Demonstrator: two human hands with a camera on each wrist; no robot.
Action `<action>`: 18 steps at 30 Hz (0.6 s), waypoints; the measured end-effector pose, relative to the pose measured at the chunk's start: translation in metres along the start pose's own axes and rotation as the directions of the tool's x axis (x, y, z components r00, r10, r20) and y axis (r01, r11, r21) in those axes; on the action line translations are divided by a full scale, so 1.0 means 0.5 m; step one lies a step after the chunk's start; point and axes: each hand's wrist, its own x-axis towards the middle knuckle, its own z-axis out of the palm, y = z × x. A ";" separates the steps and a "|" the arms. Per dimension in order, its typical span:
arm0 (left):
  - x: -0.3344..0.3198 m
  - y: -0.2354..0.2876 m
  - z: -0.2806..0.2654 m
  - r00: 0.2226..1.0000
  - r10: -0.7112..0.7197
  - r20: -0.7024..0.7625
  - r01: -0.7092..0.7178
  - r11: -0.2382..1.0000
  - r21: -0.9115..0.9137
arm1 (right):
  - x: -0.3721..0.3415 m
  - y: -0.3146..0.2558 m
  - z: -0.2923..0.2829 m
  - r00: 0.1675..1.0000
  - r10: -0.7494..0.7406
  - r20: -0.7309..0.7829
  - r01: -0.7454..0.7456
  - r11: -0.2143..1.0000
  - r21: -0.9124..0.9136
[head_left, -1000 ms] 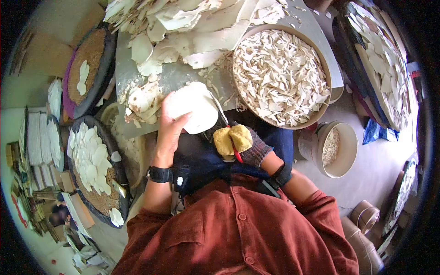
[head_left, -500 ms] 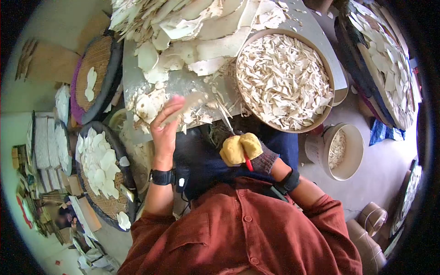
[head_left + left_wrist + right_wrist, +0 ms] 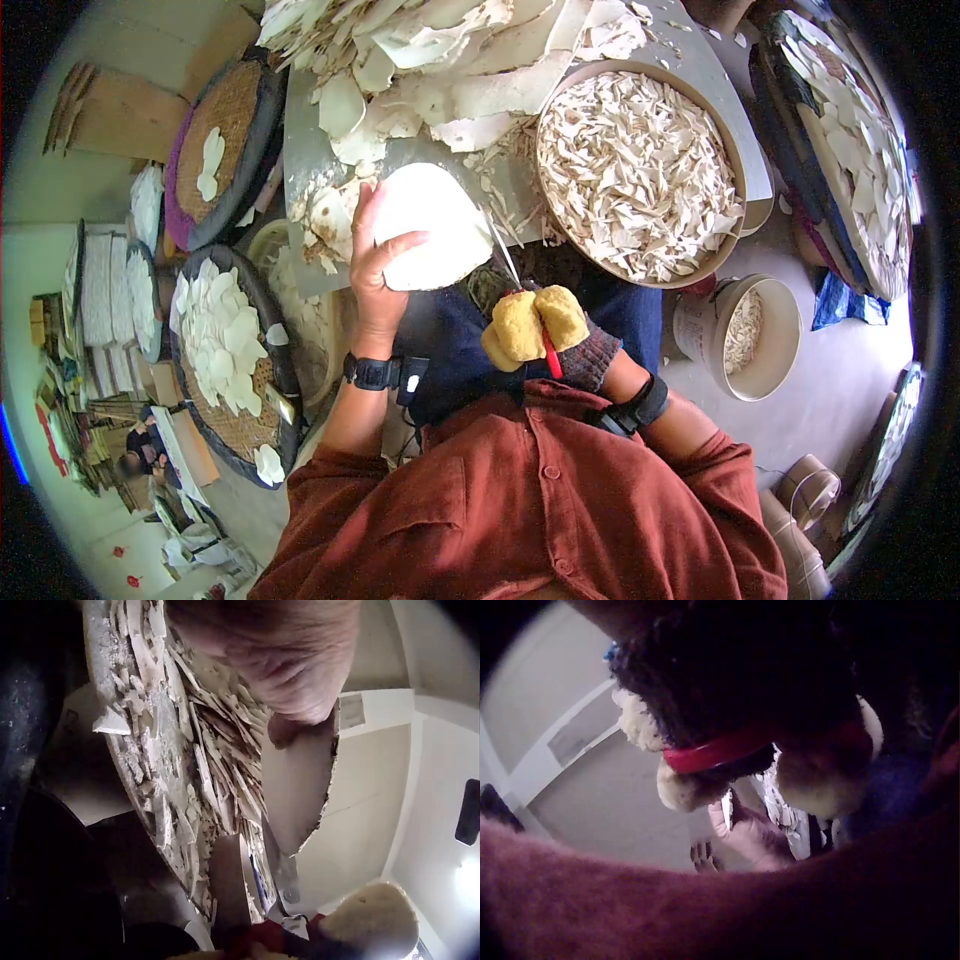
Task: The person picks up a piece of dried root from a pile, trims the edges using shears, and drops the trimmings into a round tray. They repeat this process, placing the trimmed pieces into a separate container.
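My bare left hand [image 3: 378, 285] pinches a thin, flat white piece [image 3: 435, 235] with a rounded outline, its broad face up in the head view. In the left wrist view the piece [image 3: 296, 787] shows a rough, darker edge. My right hand [image 3: 548, 335] wears a dark knit glove with thick yellow pads on the fingers. It grips scissors [image 3: 503, 252] with red handles. Their blades point forward, right beside the piece's right edge. In the right wrist view the glove hides most of the scissors, and a red handle [image 3: 716, 752] shows under it.
A metal table [image 3: 400, 158] bears a heap of white sheets [image 3: 450, 95] and scraps. At its right stands a round tub of chips [image 3: 640, 175], with a white bucket [image 3: 690, 330] below. Woven trays with white pieces [image 3: 215, 330] stand left; another tray [image 3: 850, 170] is at right.
My left hand has turned the white piece: half a second ago it was blurred and edge-on, now its broad face shows again. My right hand keeps the scissors close to the same place.
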 end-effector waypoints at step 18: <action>-0.044 0.066 0.019 0.645 -0.652 0.398 0.709 0.317 -0.630 | 0.031 0.004 -0.114 0.861 -0.447 0.242 0.055 -0.392 -0.918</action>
